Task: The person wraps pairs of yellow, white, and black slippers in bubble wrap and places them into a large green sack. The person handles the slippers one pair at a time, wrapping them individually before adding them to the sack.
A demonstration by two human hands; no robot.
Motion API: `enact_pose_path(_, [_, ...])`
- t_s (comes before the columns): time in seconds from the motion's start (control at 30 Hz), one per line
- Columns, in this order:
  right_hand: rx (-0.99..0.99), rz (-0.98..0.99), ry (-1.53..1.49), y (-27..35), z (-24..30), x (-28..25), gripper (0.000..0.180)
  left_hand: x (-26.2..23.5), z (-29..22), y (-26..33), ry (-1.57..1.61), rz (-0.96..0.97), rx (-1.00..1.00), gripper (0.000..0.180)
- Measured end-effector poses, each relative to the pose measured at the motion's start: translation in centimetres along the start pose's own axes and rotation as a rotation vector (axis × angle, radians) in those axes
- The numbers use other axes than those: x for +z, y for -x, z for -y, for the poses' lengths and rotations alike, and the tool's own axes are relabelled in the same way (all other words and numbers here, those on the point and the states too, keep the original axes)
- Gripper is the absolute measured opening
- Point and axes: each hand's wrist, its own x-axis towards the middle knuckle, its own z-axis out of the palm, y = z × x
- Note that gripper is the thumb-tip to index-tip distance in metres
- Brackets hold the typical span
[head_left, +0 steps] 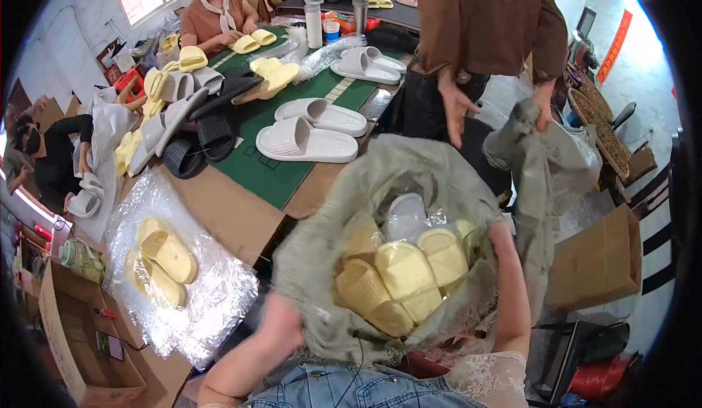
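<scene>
A grey-green woven sack [314,262] gapes upward in front of me. Inside it lie several yellow slide sandals [406,276] in clear plastic, with a pale grey slide [406,216] among them. Closed at the sack's near left edge is my left hand [281,324], somewhat blurred, its fingers partly hidden. My right hand [502,236] grips the rim on the right side. Across from me, a co-worker in a brown jacket has one open hand [458,108] above the sack and the other hand [543,104] by a bunched length of grey-green cloth [515,134].
Left of the sack, a yellow slide pair [168,254] lies on clear plastic bags [219,284]. Grey, black and yellow slides crowd the green-topped table [270,181], where a seated person [219,20] works. Cardboard boxes [596,262] stand right and lower left [69,335].
</scene>
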Motion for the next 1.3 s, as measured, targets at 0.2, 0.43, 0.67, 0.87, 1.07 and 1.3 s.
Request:
enact_pose_path(0.2, [0.279,-0.301,-0.284,-4.9,-6.3,-9.1,0.024,-3.6,1.9,3.0,-0.626,0.515,0.649,0.055])
enact_pose_path(0.43, [0.307,0.033,-0.145,1.1,7.2,-1.6,0.027,-7.5,-6.2,-1.8,0.319,-0.106,0.483,0.030])
enact_pose_path(0.67, [0.386,-0.217,-0.070,-2.5,2.4,-7.1,0.042,-13.3,-7.2,-2.6,0.349,-0.092,0.510,0.034])
enact_pose_path(0.87, [-0.280,-0.028,0.450,2.2,13.1,-3.5,0.079,-11.2,-5.5,-2.0,0.389,-0.150,0.423,0.040])
enact_pose_path(1.07, [-0.749,0.102,0.355,3.0,19.4,6.2,0.075,-9.4,-5.2,-1.3,0.226,-0.131,0.386,0.044])
enact_pose_path(1.3, [-0.540,-0.094,-0.310,-10.5,23.1,4.4,0.033,-11.8,-5.6,-1.5,0.127,-0.202,0.441,0.045])
